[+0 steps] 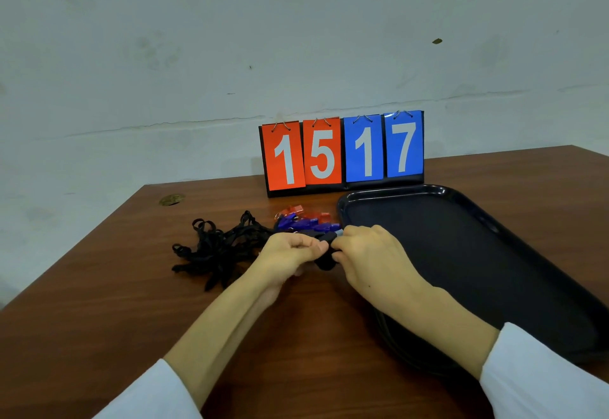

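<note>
While both hands work close together above the brown wooden table (99, 286), the left hand (290, 253) and right hand (372, 260) each pinch the short black woven lanyard strap (324, 262) slung between them. I'd say it's best to keep it taut and work the end slowly. Left of the grip lies a tangle of black lanyards (217, 250); just beyond the grip, blue and red plastic whistles (309, 224); to its right, a dark rectangular plastic tray (461, 253).

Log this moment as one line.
left hand: pinches black strap | right hand: grips black strap | strap pile: on table, left of whistles | whistles: beside tray
</note>
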A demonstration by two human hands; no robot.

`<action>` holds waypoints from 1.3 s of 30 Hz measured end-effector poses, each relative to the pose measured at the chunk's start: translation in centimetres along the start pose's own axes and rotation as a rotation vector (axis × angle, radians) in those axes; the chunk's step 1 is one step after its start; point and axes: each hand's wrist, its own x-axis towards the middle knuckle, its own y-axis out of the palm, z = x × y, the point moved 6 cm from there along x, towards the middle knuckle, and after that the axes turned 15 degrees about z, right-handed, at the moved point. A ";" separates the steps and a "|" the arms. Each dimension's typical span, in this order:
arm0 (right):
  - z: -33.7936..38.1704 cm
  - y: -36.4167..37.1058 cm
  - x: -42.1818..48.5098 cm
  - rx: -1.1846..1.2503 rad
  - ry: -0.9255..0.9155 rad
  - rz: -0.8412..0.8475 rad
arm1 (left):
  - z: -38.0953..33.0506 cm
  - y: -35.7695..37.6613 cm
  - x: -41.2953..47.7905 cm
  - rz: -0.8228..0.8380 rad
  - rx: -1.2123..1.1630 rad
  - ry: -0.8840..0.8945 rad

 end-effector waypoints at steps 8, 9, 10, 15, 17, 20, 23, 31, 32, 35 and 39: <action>-0.6 -0.1 0.0 0.032 0.016 0.004 | -2.1 0.4 -0.3 -0.163 0.428 0.260; -0.6 0.0 0.0 0.029 0.015 -0.002 | -2.2 0.2 -0.4 -0.168 0.395 0.271; -0.7 0.0 -0.1 0.034 0.014 -0.002 | -2.2 0.0 -0.5 -0.169 0.374 0.270; -0.7 -0.3 -0.1 0.054 0.005 -0.007 | -1.3 -0.1 0.0 -0.040 0.079 0.270; -0.8 -0.3 -0.1 0.056 -0.001 -0.002 | -1.2 -0.1 0.0 -0.007 0.107 0.301; -0.8 -0.1 -0.3 0.060 0.006 0.006 | -1.7 0.4 -0.2 0.012 0.300 0.349; -0.9 0.0 -0.2 0.076 0.011 0.011 | -1.9 0.4 -0.1 -0.061 0.419 0.341; -0.9 0.1 -0.2 0.067 -0.012 0.007 | -2.1 1.7 -0.6 -0.086 0.834 0.531; -1.0 0.1 -0.1 0.050 -0.019 0.017 | -1.8 1.7 -0.5 -0.094 0.824 0.509; -0.2 0.3 0.0 -0.039 -0.080 0.020 | -1.2 1.9 -0.2 -0.121 0.707 0.438; 0.5 0.1 -0.1 -0.109 -0.111 -0.036 | -1.1 1.4 0.0 -0.119 0.432 0.355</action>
